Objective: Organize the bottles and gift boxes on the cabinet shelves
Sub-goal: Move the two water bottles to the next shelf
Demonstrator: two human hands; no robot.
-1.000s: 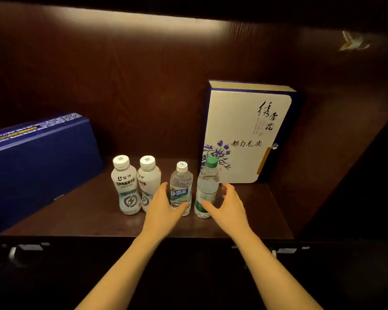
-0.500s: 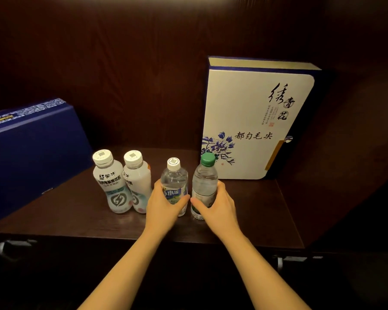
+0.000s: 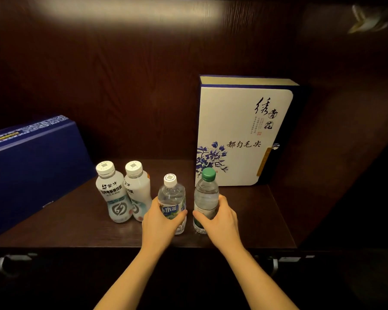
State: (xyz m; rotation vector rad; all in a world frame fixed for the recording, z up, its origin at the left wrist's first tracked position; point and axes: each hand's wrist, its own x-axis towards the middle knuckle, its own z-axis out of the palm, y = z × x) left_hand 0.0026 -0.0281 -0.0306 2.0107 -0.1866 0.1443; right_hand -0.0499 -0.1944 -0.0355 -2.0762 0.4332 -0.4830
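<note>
Left hand (image 3: 160,222) grips white-capped bottle (image 3: 171,198); right hand (image 3: 220,218) grips green-capped bottle (image 3: 206,195).

Shelf (image 3: 76,222): dark wood, across the lower middle of the frame.

- Blue box (image 3: 31,171): far left, cut off by the frame edge, patterned strip along its top.
- White box (image 3: 240,135): right of centre, upright at the back, blue flower print and black calligraphy facing front.
- Left white bottle (image 3: 112,193) and right white bottle (image 3: 138,191): left of centre, upright, touching, white caps.
- Clear bottle (image 3: 171,198): centre, upright, white cap, just right of the white pair.
- Green-cap bottle (image 3: 206,195): upright, just right of the clear bottle, before the white box's lower left corner.
</note>
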